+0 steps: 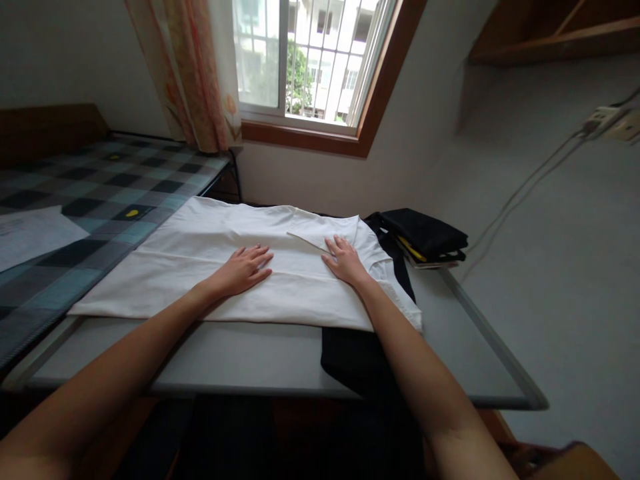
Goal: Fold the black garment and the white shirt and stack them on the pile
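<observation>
A white T-shirt lies spread sideways across the table, its collar end to the right and its hem toward the bed. My left hand rests flat on the middle of the shirt, fingers apart. Farther right, my right hand lies palm down beside a sleeve that is laid over the shirt's body. Neither hand grips the cloth. Part of a black cloth shows from under the shirt and hangs over the table's front edge.
A folded stack of dark clothes sits at the table's back right. The white table adjoins a checked bed with a paper sheet on it. Cables run down the right wall. A curtain hangs by the window.
</observation>
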Demonstrator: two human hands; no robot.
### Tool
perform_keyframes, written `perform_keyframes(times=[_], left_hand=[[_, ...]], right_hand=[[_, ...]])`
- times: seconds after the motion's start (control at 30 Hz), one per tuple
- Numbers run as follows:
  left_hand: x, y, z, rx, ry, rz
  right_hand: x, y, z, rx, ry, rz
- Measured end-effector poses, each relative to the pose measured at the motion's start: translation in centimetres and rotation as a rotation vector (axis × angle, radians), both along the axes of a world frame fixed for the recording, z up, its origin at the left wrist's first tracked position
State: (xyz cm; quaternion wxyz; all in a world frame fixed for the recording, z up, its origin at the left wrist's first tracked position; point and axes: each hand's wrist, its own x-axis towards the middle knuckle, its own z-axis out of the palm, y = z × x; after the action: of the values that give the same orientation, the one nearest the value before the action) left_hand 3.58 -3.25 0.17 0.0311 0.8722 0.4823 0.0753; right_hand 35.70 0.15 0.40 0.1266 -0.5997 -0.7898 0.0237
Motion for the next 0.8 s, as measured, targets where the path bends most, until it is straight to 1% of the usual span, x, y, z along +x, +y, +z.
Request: perform_keyframes(times=[0.2,0.43,0.8], left_hand=[[-0.12,0.08,-0.14,0.006,-0.002,-0.003],[-0.04,0.07,0.02,0.001,-0.007,-0.003],[0.01,-0.01,0.14,-0.001,-0.015,-0.004]], right_hand=[[-0.06,-0.13,0.18,-0.007,-0.009,0.0],[0.03,-0.07,0.15,-0.007,-0.005,0.006],[0.19,0.1,-0.15,0.007,0.007,0.011]])
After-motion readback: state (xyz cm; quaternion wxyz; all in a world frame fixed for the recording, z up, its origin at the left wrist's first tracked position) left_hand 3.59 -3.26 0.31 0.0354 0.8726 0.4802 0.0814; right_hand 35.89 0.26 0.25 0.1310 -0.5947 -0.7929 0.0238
